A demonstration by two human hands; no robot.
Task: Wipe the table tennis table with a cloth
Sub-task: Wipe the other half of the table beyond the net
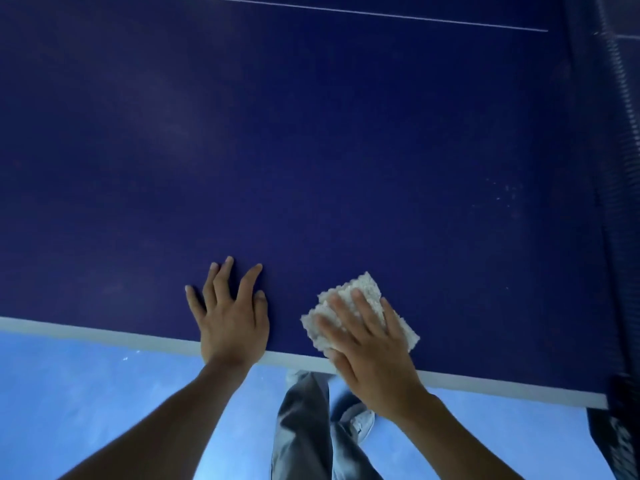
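The dark blue table tennis table (311, 150) fills most of the head view, with a white line along its near edge (104, 336). A folded, pale, nubbly cloth (363, 289) lies on the table close to that edge. My right hand (370, 344) presses flat on the cloth with straight fingers and covers its lower half. To the left of it, my left hand (230, 313) rests palm down on the bare table surface with fingers spread, a short gap away from the cloth.
The black net (620, 202) runs along the table's right side, with its clamp at the near right corner (620, 427). A thin white centre line (381, 13) crosses the far top. Below the near edge are the light blue floor (86, 393), my grey trousers (304, 427) and a shoe (360, 420).
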